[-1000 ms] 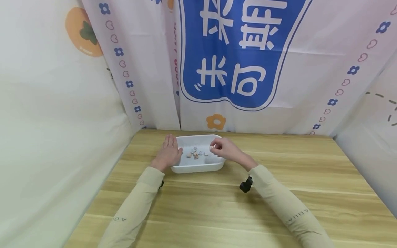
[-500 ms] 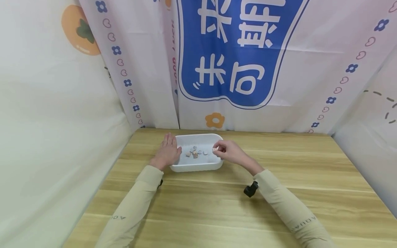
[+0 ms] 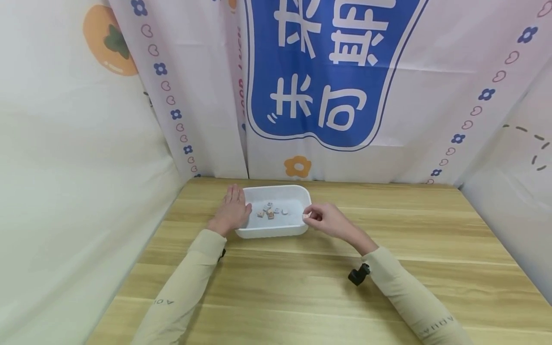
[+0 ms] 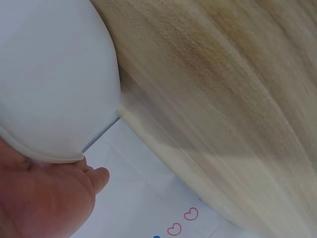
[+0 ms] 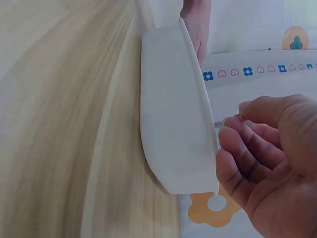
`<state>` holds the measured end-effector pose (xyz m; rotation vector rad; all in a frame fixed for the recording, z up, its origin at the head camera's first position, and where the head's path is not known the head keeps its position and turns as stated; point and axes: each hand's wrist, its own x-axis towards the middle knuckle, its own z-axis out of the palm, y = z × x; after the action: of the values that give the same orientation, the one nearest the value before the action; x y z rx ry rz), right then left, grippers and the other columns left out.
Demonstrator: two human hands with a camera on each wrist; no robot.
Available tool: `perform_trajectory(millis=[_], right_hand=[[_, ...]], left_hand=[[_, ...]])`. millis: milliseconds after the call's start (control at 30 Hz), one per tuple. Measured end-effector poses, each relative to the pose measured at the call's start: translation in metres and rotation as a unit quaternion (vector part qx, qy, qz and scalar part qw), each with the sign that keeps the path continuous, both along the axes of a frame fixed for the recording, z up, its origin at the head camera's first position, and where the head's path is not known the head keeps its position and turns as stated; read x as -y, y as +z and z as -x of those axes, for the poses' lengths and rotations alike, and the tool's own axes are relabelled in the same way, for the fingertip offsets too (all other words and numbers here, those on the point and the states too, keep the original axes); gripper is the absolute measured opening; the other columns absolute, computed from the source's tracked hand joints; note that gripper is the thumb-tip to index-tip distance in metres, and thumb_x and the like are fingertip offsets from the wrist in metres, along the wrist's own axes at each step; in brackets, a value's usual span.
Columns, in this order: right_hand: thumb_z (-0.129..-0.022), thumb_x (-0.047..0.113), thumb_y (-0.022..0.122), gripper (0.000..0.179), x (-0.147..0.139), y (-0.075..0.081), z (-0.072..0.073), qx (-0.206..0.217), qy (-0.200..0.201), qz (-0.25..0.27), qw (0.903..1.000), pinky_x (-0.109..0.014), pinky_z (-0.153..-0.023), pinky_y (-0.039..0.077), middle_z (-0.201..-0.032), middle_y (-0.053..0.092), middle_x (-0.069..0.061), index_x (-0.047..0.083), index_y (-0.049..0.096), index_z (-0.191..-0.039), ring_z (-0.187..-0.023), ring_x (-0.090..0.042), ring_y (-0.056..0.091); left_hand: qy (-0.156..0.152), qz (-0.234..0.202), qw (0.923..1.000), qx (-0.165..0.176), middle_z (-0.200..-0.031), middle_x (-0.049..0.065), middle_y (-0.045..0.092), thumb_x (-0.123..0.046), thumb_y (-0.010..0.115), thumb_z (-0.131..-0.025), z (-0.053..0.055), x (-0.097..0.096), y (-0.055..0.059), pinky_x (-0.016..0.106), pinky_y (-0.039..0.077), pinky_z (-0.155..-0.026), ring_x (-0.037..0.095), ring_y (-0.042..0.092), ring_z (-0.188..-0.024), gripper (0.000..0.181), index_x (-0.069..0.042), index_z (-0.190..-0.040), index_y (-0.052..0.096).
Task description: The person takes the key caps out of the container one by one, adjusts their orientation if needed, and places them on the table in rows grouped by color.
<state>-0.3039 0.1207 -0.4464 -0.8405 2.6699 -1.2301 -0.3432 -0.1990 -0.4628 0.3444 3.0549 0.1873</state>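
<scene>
A white plastic tray [image 3: 276,233] with rounded corners holds several small square pieces [image 3: 270,214], some white and some tan with markings. On its left rim rests my left hand [image 3: 232,211], fingers straight; in the left wrist view its palm [image 4: 44,198] lies against the rim. My right hand [image 3: 329,221] is at the tray's right end. Between thumb and index finger it pinches a small white square tile [image 3: 305,216]. From the right wrist, a thin edge of that tile [image 5: 239,112] shows at the fingertips, above the rim.
The tray stands near the far edge of a wood-grain table [image 3: 276,287]. Behind it hangs a printed cloth [image 3: 215,143] with a blue panel, and pale cloth walls [image 3: 86,215] close both sides. A black wrist camera [image 3: 359,274] hangs under the right cuff.
My right hand, with the tile pinched, has drawn to the right and slightly toward me, from over the tray to its right rim. My left hand stays on the left rim.
</scene>
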Motion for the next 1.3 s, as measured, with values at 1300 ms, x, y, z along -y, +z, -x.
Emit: perform_trajectory(millis=[1300], right_hand=[[-0.090, 0.016, 0.068, 0.006, -0.027, -0.046, -0.029, 0.081, 0.035, -0.024, 0.9959, -0.022, -0.047, 0.049, -0.065, 0.066, -0.002, 0.010, 0.068, -0.093, -0.053, -0.009, 0.058]], left_hand=[[0.002, -0.004, 0.9999, 0.010, -0.161, 0.030, -0.008, -0.035, 0.027, -0.105, -0.001, -0.002, 0.000, 0.051, 0.002, -0.125, 0.044, -0.006, -0.151, 0.070, 0.012, -0.152, 0.006]])
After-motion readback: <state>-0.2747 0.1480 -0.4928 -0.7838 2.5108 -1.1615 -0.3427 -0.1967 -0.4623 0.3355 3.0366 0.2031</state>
